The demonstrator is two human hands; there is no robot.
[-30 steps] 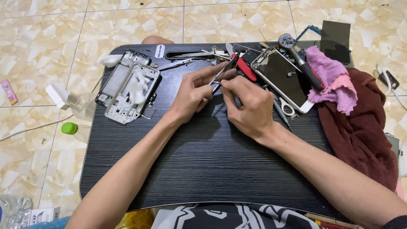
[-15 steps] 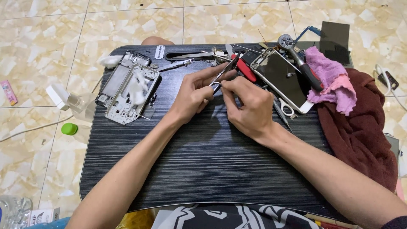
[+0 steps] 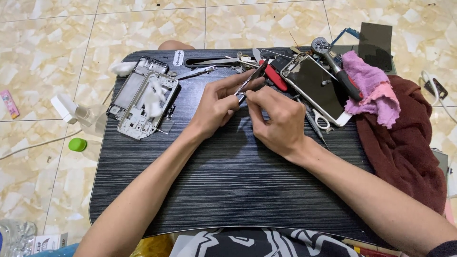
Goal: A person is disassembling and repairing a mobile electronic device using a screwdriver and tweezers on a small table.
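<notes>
Above the black table (image 3: 228,190), both hands — left (image 3: 216,104), right (image 3: 276,121) — pinch perhaps a thin dark strip (image 3: 251,78).

Left hand (image 3: 216,104) and right hand (image 3: 276,119) pinch a thin metal strip (image 3: 251,80) above the black table (image 3: 228,181)

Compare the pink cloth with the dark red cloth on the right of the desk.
The pink cloth is small and bunched; the dark red cloth is far larger and spreads over the table edge. The pink one lies partly on the dark red one. Both are crumpled, and neither hand touches them.
</notes>
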